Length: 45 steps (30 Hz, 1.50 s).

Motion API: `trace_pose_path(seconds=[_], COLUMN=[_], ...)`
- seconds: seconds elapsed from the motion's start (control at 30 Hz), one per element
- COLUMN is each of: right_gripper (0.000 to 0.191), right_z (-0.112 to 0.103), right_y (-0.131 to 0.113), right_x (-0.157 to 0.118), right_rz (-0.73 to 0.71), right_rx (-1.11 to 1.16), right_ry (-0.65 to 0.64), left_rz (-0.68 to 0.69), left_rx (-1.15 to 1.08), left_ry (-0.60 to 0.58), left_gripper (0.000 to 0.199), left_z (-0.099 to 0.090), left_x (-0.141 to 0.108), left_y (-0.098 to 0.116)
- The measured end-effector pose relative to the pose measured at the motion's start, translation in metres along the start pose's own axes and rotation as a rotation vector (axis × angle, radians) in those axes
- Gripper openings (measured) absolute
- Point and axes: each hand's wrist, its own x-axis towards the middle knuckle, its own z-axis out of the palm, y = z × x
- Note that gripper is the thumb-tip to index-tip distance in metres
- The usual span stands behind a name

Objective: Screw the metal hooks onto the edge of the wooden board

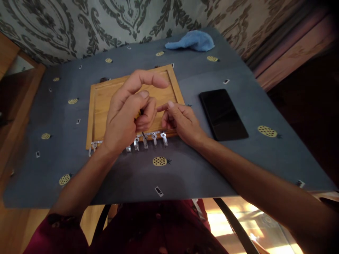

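A framed wooden board [102, 106] lies on the table with a row of metal hooks [154, 139] along its near edge. My left hand [129, 109] is above the board, its lower fingers wrapped around a screwdriver with a black and yellow handle [138, 114]; the index finger is bent out in front. Only a bit of the handle shows, and a thin shaft points down to the hooks. My right hand [182, 121] rests by the board's near right corner, thumb and index finger pressed together, the others curled. Whatever is between those fingertips is hidden.
The table [201, 169] wears a grey-blue cloth printed with pineapples. To the right of the board lies a black phone [224, 114]. A blue cloth [192, 40] is bunched at the far edge, by a patterned curtain [111, 24].
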Motion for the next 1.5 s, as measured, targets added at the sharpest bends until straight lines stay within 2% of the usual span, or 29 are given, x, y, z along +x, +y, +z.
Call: trace_pose_path(seconds=[0.17, 0.47, 0.53, 0.7, 0.83, 0.9, 1.03, 1.13, 1.5], right_gripper=[0.059, 0.059, 0.057, 0.056, 0.055, 0.055, 0.057, 0.058, 0.06], right_z=[0.0, -0.001, -0.001, -0.001, -0.001, -0.001, 0.0, 0.0, -0.002], right_y=[0.0, 0.002, 0.001, 0.0, 0.001, 0.001, -0.001, -0.002, -0.002], right_x=[0.0, 0.0, 0.0, 0.0, 0.001, 0.0, -0.001, -0.001, -0.001], right_rz=[0.015, -0.016, -0.018, -0.037, -0.024, -0.007, 0.014, 0.024, -0.039], right_rx=[-0.011, -0.02, -0.029, -0.054, -0.036, -0.035, -0.045, -0.051, -0.09], right_ry=[0.0, 0.009, 0.01, -0.011, -0.014, -0.003, 0.009, 0.012, -0.021], left_rz=[0.029, 0.045, 0.053, 0.058, 0.025, 0.021, 0.053, 0.096, 0.094], left_rx=[-0.002, -0.013, 0.038, 0.244, 0.274, 0.251, 0.253, 0.297, 0.562], left_ry=[0.03, -0.015, -0.064, -0.274, -0.368, -0.351, -0.218, -0.164, -0.162], left_gripper=[0.018, 0.018, 0.019, 0.025, 0.025, 0.022, 0.02, 0.023, 0.029], left_z=[-0.001, -0.001, -0.004, -0.018, -0.025, -0.026, -0.024, -0.022, -0.01], left_x=[0.0, 0.001, 0.002, 0.001, 0.003, 0.004, 0.007, 0.007, -0.002], left_y=[-0.002, -0.007, -0.008, -0.001, 0.005, 0.004, -0.003, -0.006, 0.007])
